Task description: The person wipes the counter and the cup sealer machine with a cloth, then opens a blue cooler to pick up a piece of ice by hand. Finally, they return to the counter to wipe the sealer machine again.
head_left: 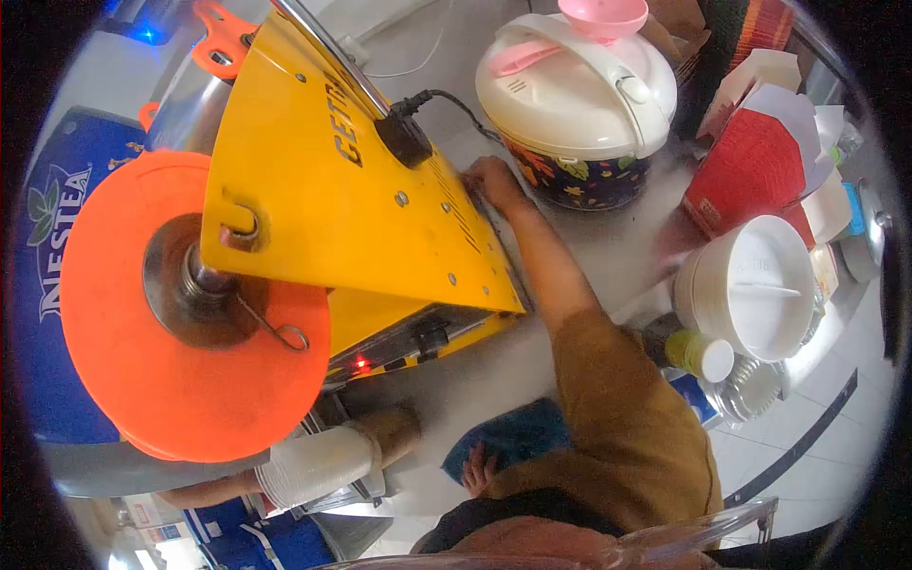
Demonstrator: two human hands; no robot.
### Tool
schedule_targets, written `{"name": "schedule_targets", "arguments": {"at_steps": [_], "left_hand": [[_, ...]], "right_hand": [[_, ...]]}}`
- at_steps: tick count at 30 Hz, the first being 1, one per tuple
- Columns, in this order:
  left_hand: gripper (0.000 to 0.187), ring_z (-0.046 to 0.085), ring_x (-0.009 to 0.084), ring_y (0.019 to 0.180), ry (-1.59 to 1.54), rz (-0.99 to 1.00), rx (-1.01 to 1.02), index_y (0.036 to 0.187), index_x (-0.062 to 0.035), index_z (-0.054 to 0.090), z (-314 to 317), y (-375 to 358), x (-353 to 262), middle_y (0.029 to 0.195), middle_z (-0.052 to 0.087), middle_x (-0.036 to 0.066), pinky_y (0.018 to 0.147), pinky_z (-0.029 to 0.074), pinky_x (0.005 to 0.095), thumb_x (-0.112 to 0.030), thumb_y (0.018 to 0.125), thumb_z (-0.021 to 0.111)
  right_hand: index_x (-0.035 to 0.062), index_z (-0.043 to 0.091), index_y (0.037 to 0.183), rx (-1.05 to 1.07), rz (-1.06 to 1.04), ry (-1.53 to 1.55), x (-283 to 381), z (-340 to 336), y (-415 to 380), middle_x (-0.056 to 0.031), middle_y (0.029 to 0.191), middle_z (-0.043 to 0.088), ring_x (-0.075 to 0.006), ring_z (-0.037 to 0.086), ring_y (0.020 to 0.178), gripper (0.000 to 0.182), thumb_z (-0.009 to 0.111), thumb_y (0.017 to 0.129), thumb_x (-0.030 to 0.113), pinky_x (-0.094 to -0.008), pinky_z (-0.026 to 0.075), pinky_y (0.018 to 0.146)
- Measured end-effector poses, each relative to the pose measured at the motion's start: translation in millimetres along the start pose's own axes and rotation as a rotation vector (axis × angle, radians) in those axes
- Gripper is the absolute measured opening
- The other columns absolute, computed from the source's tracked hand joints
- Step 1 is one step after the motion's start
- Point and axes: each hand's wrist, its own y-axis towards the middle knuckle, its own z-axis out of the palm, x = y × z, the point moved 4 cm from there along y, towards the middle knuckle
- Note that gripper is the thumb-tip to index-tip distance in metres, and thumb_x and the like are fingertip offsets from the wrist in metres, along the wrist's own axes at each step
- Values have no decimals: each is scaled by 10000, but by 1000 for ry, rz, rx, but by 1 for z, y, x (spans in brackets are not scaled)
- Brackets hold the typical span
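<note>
My right hand [498,182], at the end of a bare forearm and brown sleeve, reaches beside the lower back edge of a yellow machine [323,204]. Its fingers look curled, and whatever they may hold is hidden. A black plug and cord [407,133] join the machine's side close by. Low in the view, my left hand [478,470] lies with fingers spread at the edge of a dark blue cloth [518,437]. A big orange roll [190,399] is mounted on the machine's near side, and a small red light glows on the machine.
A white-lidded cooker [579,90] bearing a pink bowl [608,14] stands beyond my right hand. Red takeout boxes [760,152], white bowls [746,285] and clear lids [750,389] crowd the right side. Stacked white cups [313,465] and a blue Nestea container [71,285] are left.
</note>
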Motion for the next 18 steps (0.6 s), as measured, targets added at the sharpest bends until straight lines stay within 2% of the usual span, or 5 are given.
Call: {"name": "schedule_targets", "arguments": {"at_steps": [3, 5, 8, 11, 18], "left_hand": [[148, 624, 295, 1018, 24, 11, -34, 884, -197, 637, 1, 1, 3, 1136, 659, 48, 846, 470, 467, -312, 896, 545], [139, 625, 287, 1023, 123, 154, -49, 881, -192, 635, 17, -24, 20, 1147, 653, 49, 851, 469, 460, -302, 899, 551], [134, 606, 269, 1070, -55, 77, 58, 910, -203, 645, -12, 10, -4, 1189, 631, 56, 871, 462, 455, -308, 882, 567], [195, 538, 265, 1169, -1, 88, 256, 1004, -206, 642, 3, -22, 23, 1270, 571, 68, 918, 436, 461, -319, 874, 550], [362, 414, 308, 1288, -216, 7, 471, 1181, -199, 576, -10, -14, 20, 1412, 433, 78, 1035, 294, 528, -332, 844, 570]], "right_hand": [[-14, 666, 780, 96, 20, -73, 4, 3, 22, -224, 831, 631, -375, 599, 827, 187, 611, 770, 164, -421, 469, 744], [-12, 669, 784, 115, 69, -122, -4, 18, 40, -219, 843, 632, -366, 594, 845, 180, 608, 775, 157, -416, 463, 756], [-15, 664, 805, 60, -399, -252, -13, 19, 31, -225, 860, 633, -385, 591, 840, 186, 602, 789, 160, -427, 461, 753], [-12, 659, 832, 8, -146, -59, -37, 20, 21, -226, 856, 627, -398, 584, 835, 191, 585, 802, 161, -424, 461, 752], [-30, 644, 844, 53, -310, -248, 0, 10, 24, -209, 841, 611, -377, 594, 842, 173, 577, 811, 127, -419, 465, 770]]}}
